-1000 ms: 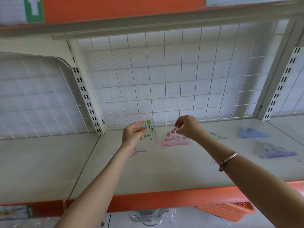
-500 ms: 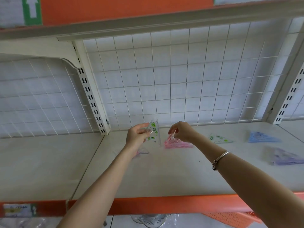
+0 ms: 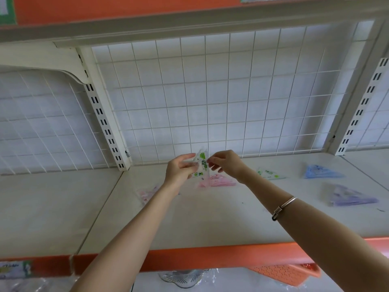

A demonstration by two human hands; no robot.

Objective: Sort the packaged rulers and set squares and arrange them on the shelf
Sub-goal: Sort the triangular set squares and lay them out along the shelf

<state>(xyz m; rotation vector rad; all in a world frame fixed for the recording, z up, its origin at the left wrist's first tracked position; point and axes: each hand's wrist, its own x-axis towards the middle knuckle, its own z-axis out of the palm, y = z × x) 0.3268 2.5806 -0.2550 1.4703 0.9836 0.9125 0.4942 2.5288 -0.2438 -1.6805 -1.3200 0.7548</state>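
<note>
My left hand [image 3: 180, 169] holds a green-printed packaged set square [image 3: 201, 163] upright above the white shelf [image 3: 210, 218]. My right hand [image 3: 227, 164] is beside it, its fingertips at the packet's right edge. A pink packaged set square [image 3: 219, 181] lies flat on the shelf just below both hands. Another pink packet [image 3: 147, 193] lies left of my left forearm, partly hidden. Farther right lie a green packet [image 3: 269, 173], a blue one [image 3: 320, 172] and a purple one [image 3: 349, 196].
A white wire grid [image 3: 210, 98] backs the shelf between slotted uprights [image 3: 105, 125]. The shelf has an orange front edge [image 3: 210, 258]. Below it an orange basket [image 3: 288, 275] and a clear strainer [image 3: 185, 278] show. An upper shelf [image 3: 189, 20] runs overhead.
My right hand let go of the pink packet, which now lies on the shelf, and moved left to the green packet. The camera view tilted slightly up.
</note>
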